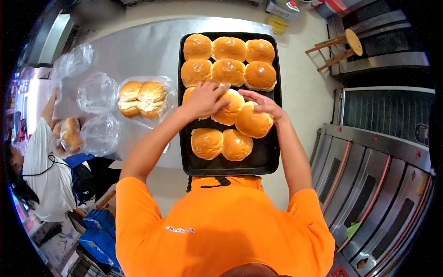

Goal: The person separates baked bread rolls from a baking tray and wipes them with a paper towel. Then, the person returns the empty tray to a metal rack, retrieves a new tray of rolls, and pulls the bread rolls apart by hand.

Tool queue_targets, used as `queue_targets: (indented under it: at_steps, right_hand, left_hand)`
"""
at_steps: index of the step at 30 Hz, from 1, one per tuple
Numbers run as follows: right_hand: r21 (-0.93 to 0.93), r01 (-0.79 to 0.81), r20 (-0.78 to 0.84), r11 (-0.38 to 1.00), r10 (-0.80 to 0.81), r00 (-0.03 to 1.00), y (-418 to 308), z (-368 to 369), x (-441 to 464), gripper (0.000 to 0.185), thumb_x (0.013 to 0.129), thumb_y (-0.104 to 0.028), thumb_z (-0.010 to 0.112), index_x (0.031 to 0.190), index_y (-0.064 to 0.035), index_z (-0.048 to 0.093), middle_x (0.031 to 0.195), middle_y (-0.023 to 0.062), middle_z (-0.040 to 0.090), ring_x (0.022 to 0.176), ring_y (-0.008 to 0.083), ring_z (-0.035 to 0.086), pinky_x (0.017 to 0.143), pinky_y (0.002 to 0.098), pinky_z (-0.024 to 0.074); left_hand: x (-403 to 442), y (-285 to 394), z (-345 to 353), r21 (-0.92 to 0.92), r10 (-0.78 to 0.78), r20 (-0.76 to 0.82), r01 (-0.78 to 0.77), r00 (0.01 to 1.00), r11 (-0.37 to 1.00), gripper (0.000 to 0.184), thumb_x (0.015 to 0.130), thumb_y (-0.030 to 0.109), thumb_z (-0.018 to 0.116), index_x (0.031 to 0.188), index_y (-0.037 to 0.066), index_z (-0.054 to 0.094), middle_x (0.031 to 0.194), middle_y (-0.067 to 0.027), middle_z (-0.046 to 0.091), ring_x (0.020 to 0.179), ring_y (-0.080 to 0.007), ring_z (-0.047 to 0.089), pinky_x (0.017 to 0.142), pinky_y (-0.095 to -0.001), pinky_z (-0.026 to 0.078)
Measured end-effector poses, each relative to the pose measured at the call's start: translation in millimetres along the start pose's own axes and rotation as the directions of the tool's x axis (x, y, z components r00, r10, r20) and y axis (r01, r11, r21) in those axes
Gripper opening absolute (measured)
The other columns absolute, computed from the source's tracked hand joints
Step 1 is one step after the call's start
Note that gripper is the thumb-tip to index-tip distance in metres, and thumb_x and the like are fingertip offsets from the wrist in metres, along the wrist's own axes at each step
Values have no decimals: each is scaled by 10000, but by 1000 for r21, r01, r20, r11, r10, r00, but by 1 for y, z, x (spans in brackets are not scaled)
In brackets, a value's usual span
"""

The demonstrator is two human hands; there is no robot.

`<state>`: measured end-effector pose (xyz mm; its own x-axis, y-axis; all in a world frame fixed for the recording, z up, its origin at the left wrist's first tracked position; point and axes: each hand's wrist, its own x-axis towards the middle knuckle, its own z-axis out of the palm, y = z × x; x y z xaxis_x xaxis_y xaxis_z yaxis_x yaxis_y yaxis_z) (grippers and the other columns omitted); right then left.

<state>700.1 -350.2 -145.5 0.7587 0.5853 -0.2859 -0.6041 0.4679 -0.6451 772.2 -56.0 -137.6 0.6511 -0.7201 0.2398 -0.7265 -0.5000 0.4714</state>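
Note:
A black baking tray [185, 154] holds rows of glossy golden bread buns [229, 71], several of them joined side by side. My left hand [206, 98] has its fingers curled over one bun of a joined pair [254, 121]. On the pair's other bun, my right hand [265, 104] grips the far right side, thumb and fingers around it. The pair sits askew, its right end nearer my body and partly over the tray's right side. Two joined buns [222, 144] lie in the row closest to me. Part of another bun is hidden behind my left hand.
On the metal table [152, 46], a clear bag [170, 87] holds buns left of the tray. More clear plastic bags [98, 92] and bagged bread [70, 135] lie farther left, near a person in white [39, 166]. A wooden stool [354, 42] and metal oven doors [369, 184] stand right.

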Motion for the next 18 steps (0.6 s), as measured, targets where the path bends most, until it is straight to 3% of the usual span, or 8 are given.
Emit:
queue_targets:
  at_steps: [2, 3, 6, 7, 8, 11, 16, 18]
  right_hand:
    - [-417, 34, 47, 908, -16, 999, -5, -5, 0, 873, 861, -262, 821, 1578, 5, 400, 1553, 114, 487, 1432, 234, 483, 1183, 364, 395]
    - [-415, -25, 31, 909, 41, 999, -10, 0, 0, 815, 816, -120, 832, 1538, -8, 472, 1528, 80, 518, 1431, 205, 477, 1187, 350, 386]
    - [-402, -89, 60, 912, 123, 991, -19, 3, 3, 741, 824, -58, 819, 1505, -31, 525, 1469, 51, 567, 1361, 175, 525, 1153, 336, 431]
    - [-418, -118, 19, 901, 138, 990, -20, -2, 6, 562, 925, -65, 749, 1458, -29, 573, 1438, 46, 592, 1320, 165, 545, 1130, 339, 448]
    - [-422, -118, 18, 899, 139, 990, -23, -5, 10, 562, 925, -65, 749, 1458, -29, 573, 1438, 46, 592, 1320, 165, 545, 1130, 339, 448]
    - [-692, -165, -172, 703, 62, 983, -32, 15, 32, 446, 1112, -354, 532, 1416, -40, 621, 1382, 60, 640, 1292, 167, 565, 1067, 338, 475]
    - [-634, -147, -183, 759, 37, 982, -8, 14, 82, 536, 1130, -443, 443, 1407, -26, 631, 1381, 95, 652, 1232, 181, 600, 1030, 347, 487]
    - [-749, -246, -298, 616, 19, 954, -7, 17, 95, 546, 1119, -453, 463, 1375, -8, 649, 1310, 108, 691, 1191, 194, 627, 1008, 350, 495]
  left_hand:
    - [-2, 8, 5, 14, -127, 219, 128, 967, 992, 519, 1042, 497, 547, 1394, 123, 624, 1145, -163, 693, 1102, -343, 630, 1002, -484, 396]
    - [1, 11, 6, 30, -186, 245, 184, 951, 982, 559, 1015, 550, 568, 1337, 100, 648, 1107, -162, 694, 1073, -341, 638, 1016, -469, 386]
    - [1, 18, 0, -11, -190, 142, 194, 971, 981, 695, 929, 682, 609, 1193, 46, 701, 1029, -185, 711, 1008, -345, 663, 1007, -476, 392]
    - [0, 21, -2, -12, -189, 137, 193, 972, 981, 695, 929, 682, 609, 1193, 46, 701, 1029, -185, 711, 1008, -345, 663, 1007, -476, 392]
    - [-2, 23, -5, 34, -147, 137, 144, 980, 989, 711, 901, 689, 641, 1184, 39, 686, 1017, -166, 699, 1009, -336, 656, 1012, -476, 393]
    - [-5, 28, -3, 90, -94, 109, 85, 990, 992, 748, 854, 709, 682, 1153, 23, 675, 986, -150, 687, 992, -325, 650, 1017, -478, 395]
    - [-4, 31, 3, 48, -107, 14, 106, 994, 993, 771, 817, 747, 691, 1005, -1, 703, 879, -146, 690, 895, -329, 648, 1010, -473, 404]
    - [-4, 33, 0, 51, -130, 52, 127, 990, 991, 771, 805, 761, 689, 946, 3, 704, 855, -143, 692, 886, -330, 648, 1008, -470, 405]
